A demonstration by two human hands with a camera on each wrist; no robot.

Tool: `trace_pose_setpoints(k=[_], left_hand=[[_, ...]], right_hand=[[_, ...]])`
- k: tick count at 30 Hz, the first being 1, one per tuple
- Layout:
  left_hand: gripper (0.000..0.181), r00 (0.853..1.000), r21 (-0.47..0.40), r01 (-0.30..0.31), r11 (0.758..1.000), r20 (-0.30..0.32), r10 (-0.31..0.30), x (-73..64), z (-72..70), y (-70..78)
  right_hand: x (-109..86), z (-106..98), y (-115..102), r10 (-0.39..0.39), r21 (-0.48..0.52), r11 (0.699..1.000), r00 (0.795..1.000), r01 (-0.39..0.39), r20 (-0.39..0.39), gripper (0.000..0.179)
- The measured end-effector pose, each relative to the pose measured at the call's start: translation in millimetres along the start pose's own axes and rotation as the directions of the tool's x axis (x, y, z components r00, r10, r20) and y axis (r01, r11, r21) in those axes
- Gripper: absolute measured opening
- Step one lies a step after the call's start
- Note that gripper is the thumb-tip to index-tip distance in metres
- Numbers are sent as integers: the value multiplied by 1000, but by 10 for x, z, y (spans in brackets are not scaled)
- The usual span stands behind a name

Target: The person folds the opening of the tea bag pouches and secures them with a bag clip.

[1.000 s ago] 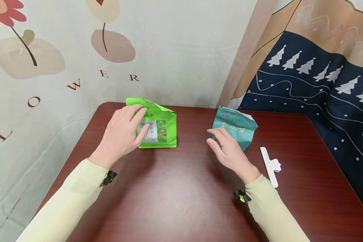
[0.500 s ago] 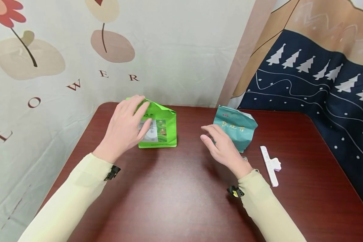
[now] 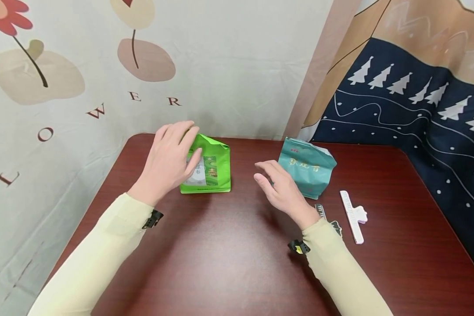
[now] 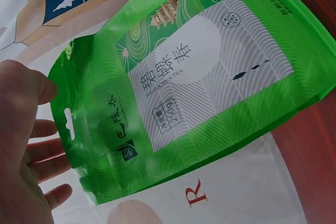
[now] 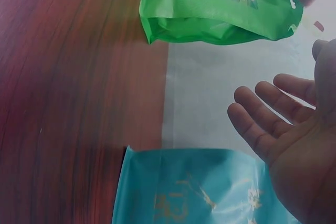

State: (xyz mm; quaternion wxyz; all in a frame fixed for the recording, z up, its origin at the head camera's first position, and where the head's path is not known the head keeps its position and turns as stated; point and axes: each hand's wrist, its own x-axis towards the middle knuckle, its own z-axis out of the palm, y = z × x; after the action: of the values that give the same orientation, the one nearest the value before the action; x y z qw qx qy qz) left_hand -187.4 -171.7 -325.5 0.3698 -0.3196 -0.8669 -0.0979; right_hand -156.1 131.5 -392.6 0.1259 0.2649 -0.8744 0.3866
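Note:
A bright green tea bag (image 3: 220, 175) with a silver label stands at the back left of the table. My left hand (image 3: 167, 158) is spread before its upper left part, hiding that corner in the head view. In the left wrist view the fingertips (image 4: 56, 195) are by the bag's top edge near the hang slot; I cannot tell whether they touch it. To the right stands a teal bag (image 3: 310, 173) with gold characters. My right hand (image 3: 280, 188), relaxed and holding nothing, is just left of it, between the two bags.
A white bag clip (image 3: 353, 218) lies on the dark red table (image 3: 229, 245) at the right. Beside it, a dark-patterned item (image 3: 320, 211) is partly hidden by the right forearm. Printed cloth (image 3: 237, 79) hangs behind the table.
My right hand has moved left, away from the teal bag, revealing more of it and the dark-patterned item. The left hand has shifted slightly up and right across the green bag.

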Motion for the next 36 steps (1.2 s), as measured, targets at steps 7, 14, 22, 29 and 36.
trace_pose_setpoints(k=[7, 14, 22, 29, 36], left_hand=[[27, 1000, -9, 10, 1000, 6, -10, 55, 46, 3], [24, 999, -10, 32, 999, 25, -32, 67, 106, -21], [22, 999, -10, 33, 999, 15, -33, 89, 181, -16], [15, 999, -9, 17, 1000, 39, -17, 109, 192, 8], [14, 998, 4, -6, 1000, 59, 6, 140, 222, 11]], right_hand=[[76, 82, -46, -35, 14, 999, 999, 35, -32, 34], [143, 175, -78, -45, 54, 997, 997, 48, -56, 34], [195, 252, -101, -22, 109, 994, 998, 27, -51, 35], [286, 331, -122, -44, 119, 992, 996, 53, -76, 35], [372, 387, -171, -60, 144, 987, 995, 72, -83, 39]])
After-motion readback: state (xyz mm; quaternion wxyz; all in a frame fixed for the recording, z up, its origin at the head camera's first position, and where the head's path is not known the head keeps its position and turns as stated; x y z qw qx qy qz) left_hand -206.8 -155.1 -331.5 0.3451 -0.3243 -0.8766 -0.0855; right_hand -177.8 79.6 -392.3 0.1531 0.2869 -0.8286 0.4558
